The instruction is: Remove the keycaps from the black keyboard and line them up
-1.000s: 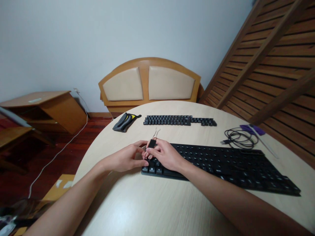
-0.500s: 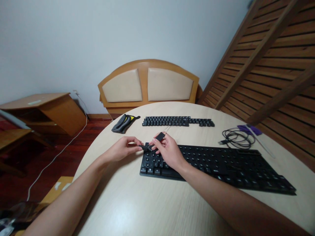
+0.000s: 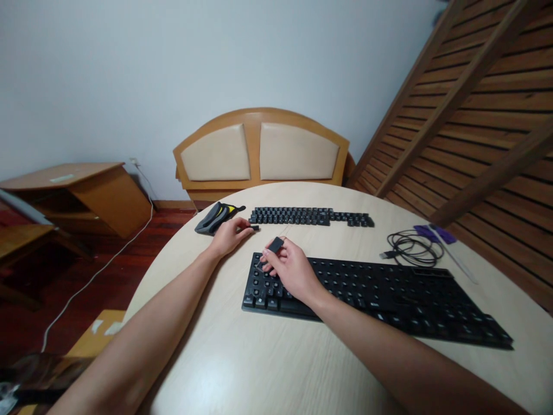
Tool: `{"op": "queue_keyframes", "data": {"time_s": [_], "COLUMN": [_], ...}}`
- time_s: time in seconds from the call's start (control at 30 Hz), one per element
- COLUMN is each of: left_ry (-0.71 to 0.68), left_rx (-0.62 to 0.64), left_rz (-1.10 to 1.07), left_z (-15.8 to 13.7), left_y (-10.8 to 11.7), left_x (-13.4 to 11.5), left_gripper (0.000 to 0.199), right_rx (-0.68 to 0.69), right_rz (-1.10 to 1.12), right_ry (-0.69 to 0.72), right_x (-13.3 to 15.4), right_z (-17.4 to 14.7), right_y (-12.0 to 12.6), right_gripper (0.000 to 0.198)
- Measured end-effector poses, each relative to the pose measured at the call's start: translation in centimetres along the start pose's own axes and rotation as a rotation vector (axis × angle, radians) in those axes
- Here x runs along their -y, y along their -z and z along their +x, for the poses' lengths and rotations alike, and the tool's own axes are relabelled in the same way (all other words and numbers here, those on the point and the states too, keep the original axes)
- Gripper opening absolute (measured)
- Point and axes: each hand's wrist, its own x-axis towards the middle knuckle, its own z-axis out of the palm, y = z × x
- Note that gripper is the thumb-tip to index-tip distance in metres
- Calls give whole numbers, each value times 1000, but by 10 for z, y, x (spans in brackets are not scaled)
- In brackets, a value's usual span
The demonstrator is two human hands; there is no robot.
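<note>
Loose key pinched beside the rows

The left hand (image 3: 232, 235) is closed, thumb and fingers, on a dark loose key (image 3: 255, 228), near the left end of the rows of keys (image 3: 294, 217); whether it touches the table (image 3: 276, 363) is too small to tell. It should be light, stiff and slightly slick, best pinched by its edges. The right hand (image 3: 298, 271) grips a wire puller (image 3: 276, 245) above the keyboard (image 3: 389, 297). Half a second ago, the left hand was at the keyboard's left end.

Keyboard (image 3: 389, 295) partly behind right hand (image 3: 296, 271)
</note>
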Motion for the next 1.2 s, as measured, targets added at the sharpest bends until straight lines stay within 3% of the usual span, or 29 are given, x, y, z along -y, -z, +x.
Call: {"op": "queue_keyframes", "data": {"time_s": [0.53,1.2], "left_ry": [-33,-8], "left_rx": [-15,-53], "left_rz": [227,324], "left_z": [1,0], "left_y": [-3,-6], "left_x": [8,6], "left_gripper": [26,20], "right_rx": [37,39], "right_rz": [-37,-27], "right_ry": [-33,-58], "right_x": [4,4], "right_z": [-4,-3], "right_y": [-2,-3], "right_gripper": [10,6]}}
